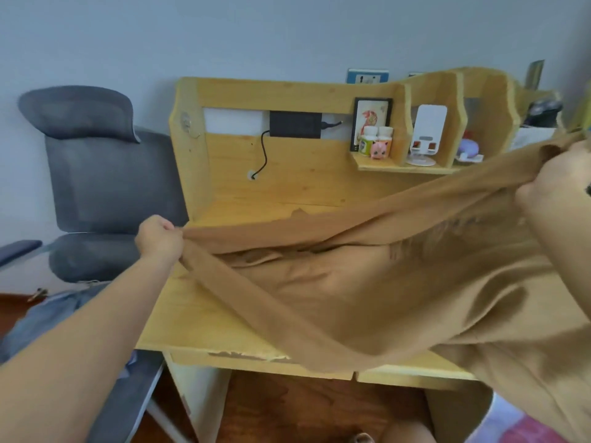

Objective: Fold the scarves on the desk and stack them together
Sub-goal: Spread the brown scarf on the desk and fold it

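A large tan scarf (367, 282) is stretched in the air above the wooden desk (192, 321), sagging in the middle and hanging past the desk's front edge at the right. My left hand (158, 238) grips one end of it near the desk's left side, fingers curled round the cloth. My right hand (556, 180), high at the right edge of the view, grips the other end. More tan cloth lies bunched on the desk under the raised scarf; I cannot tell whether it is a separate scarf.
A grey mesh office chair (96, 174) stands left of the desk. The desk's back shelf (399, 166) holds a framed picture, small bottles, a pink toy and a white phone stand (427, 135). A black box with a cable (294, 124) hangs on the back panel.
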### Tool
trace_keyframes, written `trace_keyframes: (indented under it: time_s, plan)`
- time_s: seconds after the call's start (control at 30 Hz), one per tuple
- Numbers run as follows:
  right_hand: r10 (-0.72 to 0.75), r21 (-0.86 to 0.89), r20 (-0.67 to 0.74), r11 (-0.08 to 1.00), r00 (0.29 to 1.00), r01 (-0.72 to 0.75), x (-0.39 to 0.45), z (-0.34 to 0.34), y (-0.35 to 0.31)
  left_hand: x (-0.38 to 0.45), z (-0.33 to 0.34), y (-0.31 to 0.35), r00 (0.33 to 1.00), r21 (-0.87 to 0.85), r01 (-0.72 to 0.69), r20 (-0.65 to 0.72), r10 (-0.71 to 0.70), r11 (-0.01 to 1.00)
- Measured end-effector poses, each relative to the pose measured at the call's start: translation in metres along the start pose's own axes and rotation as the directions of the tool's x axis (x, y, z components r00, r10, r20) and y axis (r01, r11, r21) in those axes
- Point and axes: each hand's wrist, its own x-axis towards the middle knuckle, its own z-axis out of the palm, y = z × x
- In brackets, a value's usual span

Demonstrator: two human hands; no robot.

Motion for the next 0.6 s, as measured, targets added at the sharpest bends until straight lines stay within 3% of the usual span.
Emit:
trace_keyframes:
  time_s: [0.03,0.07,0.1,0.13,0.2,0.27,0.33,0.37,0.43,0.47,0.53,0.6]
  plan:
    - [0.053,0.032,0.018,0.998,0.998,-0.054,0.008,-0.002,-0.013,0.002,-0.005,0.004,0.997,0.000,-0.063,-0.054,0.063,0.998]
    - [0.098,-0.047,0.069,0.994,0.993,-0.095,0.007,0.002,-0.017,0.006,-0.009,0.008,0.992,0.001,-0.109,-0.058,0.109,0.994]
    - [0.121,-0.117,0.054,0.986,0.991,-0.114,-0.007,0.003,-0.023,0.012,-0.011,0.009,0.993,-0.020,-0.116,0.000,0.116,0.993]
    - [0.226,-0.199,0.054,0.957,0.973,-0.212,-0.018,0.000,-0.023,0.010,-0.011,0.009,0.989,-0.053,-0.064,0.131,0.071,0.997]
    - [0.333,-0.485,0.059,0.833,0.941,-0.264,-0.051,-0.001,-0.021,-0.001,-0.009,0.003,0.897,-0.044,0.123,0.432,-0.092,0.991]
    - [0.197,-0.782,0.151,0.623,0.969,-0.005,-0.093,-0.004,-0.016,-0.023,-0.001,-0.012,0.788,0.078,0.228,0.571,-0.231,0.970]
    - [0.004,-0.807,0.374,0.494,0.928,0.323,-0.154,-0.013,-0.011,-0.041,0.008,-0.027,0.808,0.143,0.213,0.531,-0.257,0.967]
    - [-0.006,-0.752,0.515,0.477,0.857,0.455,-0.188,-0.023,-0.008,-0.051,0.013,-0.033,0.843,0.173,0.131,0.498,-0.202,0.976]
    - [0.091,-0.608,0.775,0.374,0.625,0.700,-0.249,-0.054,0.007,-0.073,0.019,-0.043,0.905,0.256,-0.154,0.423,0.033,0.954]
    - [0.135,-0.506,0.861,0.325,0.490,0.799,-0.269,-0.074,0.015,-0.086,0.019,-0.046,0.899,0.264,-0.313,0.392,0.195,0.912]
    - [0.182,-0.287,0.950,0.189,0.254,0.939,-0.305,-0.111,0.028,-0.110,0.014,-0.045,0.760,0.142,-0.559,0.481,0.436,0.817]
    - [0.238,-0.128,0.967,0.151,0.089,0.980,-0.330,-0.138,0.038,-0.130,0.010,-0.042,0.484,-0.026,-0.667,0.745,0.459,0.745]
